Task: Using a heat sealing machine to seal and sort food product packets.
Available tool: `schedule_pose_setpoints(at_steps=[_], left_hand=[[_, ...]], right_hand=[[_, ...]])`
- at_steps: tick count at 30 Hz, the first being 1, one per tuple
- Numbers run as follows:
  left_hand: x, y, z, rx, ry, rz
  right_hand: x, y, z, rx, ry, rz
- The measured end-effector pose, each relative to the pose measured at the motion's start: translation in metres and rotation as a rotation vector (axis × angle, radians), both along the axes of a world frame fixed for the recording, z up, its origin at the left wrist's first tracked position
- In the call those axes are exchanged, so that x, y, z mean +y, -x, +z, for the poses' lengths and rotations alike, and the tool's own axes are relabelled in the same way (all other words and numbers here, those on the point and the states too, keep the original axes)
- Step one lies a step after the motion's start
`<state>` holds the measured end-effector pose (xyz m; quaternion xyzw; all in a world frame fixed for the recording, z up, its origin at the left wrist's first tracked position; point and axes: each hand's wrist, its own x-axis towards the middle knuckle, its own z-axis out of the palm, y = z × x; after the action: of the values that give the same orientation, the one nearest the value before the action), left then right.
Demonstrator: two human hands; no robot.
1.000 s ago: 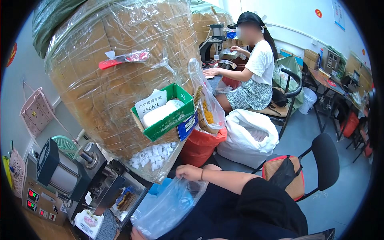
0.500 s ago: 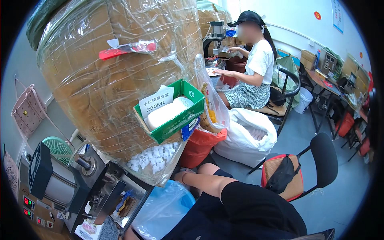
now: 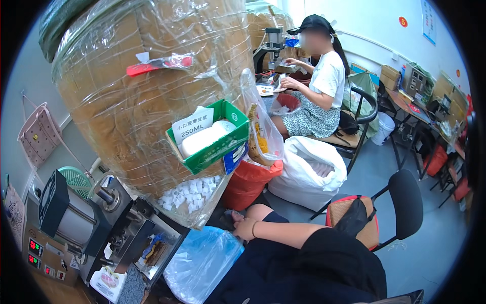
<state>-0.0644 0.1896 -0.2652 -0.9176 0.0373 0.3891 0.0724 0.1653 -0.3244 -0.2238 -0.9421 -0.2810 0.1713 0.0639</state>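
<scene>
My right hand [image 3: 245, 229] is low in the middle of the head view, at the end of a bare forearm with a thin band at the wrist. Its fingers are bent together around something small and pale that I cannot make out, beside my knee. Just left of it is a blue tub [image 3: 202, 261] lined with clear plastic. My left hand does not show. On the tabletop above the tub lies a heap of small white pieces [image 3: 190, 195]. A green box [image 3: 215, 147] with a white roll-like object [image 3: 207, 138] and a paper card stands over that heap.
A bench press machine [image 3: 86, 223] stands at the left. Plastic-wrapped cartons [image 3: 147, 106] tower behind the table. Red [image 3: 248, 185] and white [image 3: 304, 175] sacks stand on the floor ahead, a chair [image 3: 400, 207] at the right. A co-worker [image 3: 324, 76] sits at another press.
My right hand has come into fuller view, drawn out from beside the tub's rim. The view has shifted slightly. The co-worker's nearer hand has risen.
</scene>
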Motion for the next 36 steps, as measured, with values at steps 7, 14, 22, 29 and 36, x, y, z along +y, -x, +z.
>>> schedule_pose_setpoints(at_steps=[7,14,22,29,36], left_hand=[[-0.159,-0.006,0.19,-0.804,0.443,-0.075],[-0.119,0.03,0.081,-0.773,0.597,-0.019],[-0.15,0.052,0.115,-0.642,0.342,0.249],[-0.184,0.033,0.134,-0.646,0.427,0.144],[-0.173,0.033,0.104,-0.938,0.513,0.04]], right_hand=[[-0.003,0.083,0.059,-0.543,-0.51,0.24],[0.007,0.131,0.056,-0.161,-0.22,0.147],[0.0,0.147,0.044,0.056,-0.13,0.187],[-0.014,0.157,0.049,-0.041,-0.18,0.204],[-0.01,0.154,0.044,-0.076,-0.367,0.094]])
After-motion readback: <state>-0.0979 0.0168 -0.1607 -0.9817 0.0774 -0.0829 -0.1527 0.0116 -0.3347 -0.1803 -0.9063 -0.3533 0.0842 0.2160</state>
